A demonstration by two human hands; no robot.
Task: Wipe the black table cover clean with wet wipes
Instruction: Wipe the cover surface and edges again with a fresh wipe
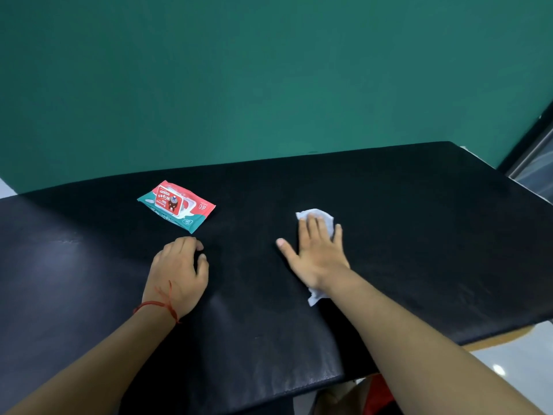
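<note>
A black table cover (419, 223) spreads over the whole table. My right hand (314, 253) lies flat on it, fingers spread, pressing down a white wet wipe (324, 218) that shows beyond the fingertips and again under the wrist. My left hand (179, 271) rests on the cover to the left, fingers curled with nothing in them; a red thread is tied round its wrist. A red and teal pack of wet wipes (176, 205) lies flat on the cover just beyond my left hand.
A green wall (269, 85) rises right behind the table's far edge. The table's right edge drops to a pale floor (514, 363). A dark door frame (532, 145) stands at the far right.
</note>
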